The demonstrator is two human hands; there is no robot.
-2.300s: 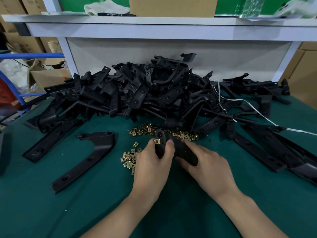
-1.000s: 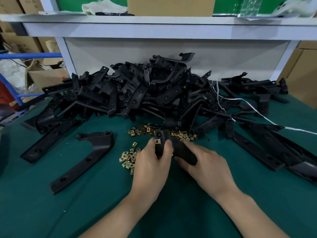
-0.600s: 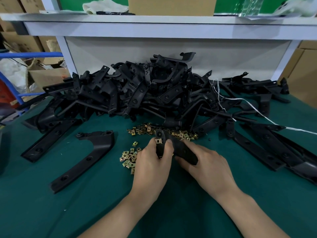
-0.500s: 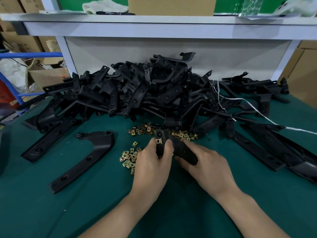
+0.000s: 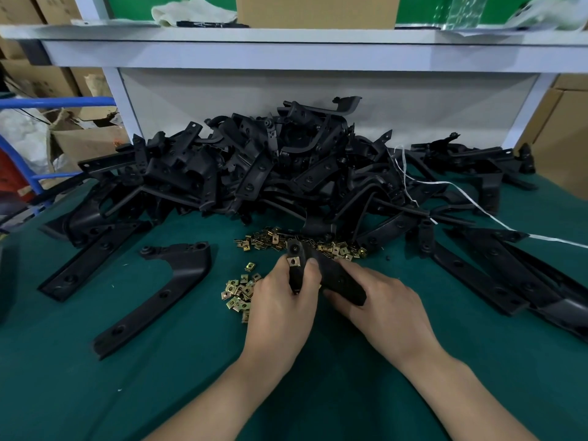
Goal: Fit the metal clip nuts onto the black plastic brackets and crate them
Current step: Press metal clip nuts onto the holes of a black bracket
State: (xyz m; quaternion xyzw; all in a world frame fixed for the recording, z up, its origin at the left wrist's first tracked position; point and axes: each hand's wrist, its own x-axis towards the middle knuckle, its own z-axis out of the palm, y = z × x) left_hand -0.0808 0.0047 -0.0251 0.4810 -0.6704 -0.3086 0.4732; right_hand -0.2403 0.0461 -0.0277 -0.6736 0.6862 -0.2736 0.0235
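Both forearms come in from the bottom edge over the green mat [image 5: 95, 377], converging mid-table. The left hand [image 5: 283, 307] and right hand [image 5: 385, 307] sit close together, both clamped on one black bracket [image 5: 337, 278]. The left hand's fingers curl round the bracket's upturned end, thumb up beside the clip nut [image 5: 293, 261]. The right hand wraps the lower bar from the side, knuckles up, wrist low to the mat.

The bracket is lifted at its far end and angled toward the left hand. The clip nut sits on the edge of that end, just under a round hole; whether it is fully home, cannot tell.

Handling, as a judgement: the bracket looks like stiff moulded plastic, light and matte, so grip is easy. Hold the flat bar and keep the end free for the nut. The clip nut looks like thin spring metal, tiny, light and likely slippery; pinch its flat faces and push it on with the thumb.

Just left of the hands lie loose clip nuts [image 5: 238, 291], with more scattered beyond the bracket [image 5: 340, 249]. Further left a spare bracket [image 5: 171, 281] lies flat. Behind is a tangled heap of brackets [image 5: 270, 173] with a white strap [image 5: 477, 205] trailing right across it. Farthest is a shelf [image 5: 286, 43] holding a cardboard box [image 5: 315, 11]. No crate is identifiable in view.
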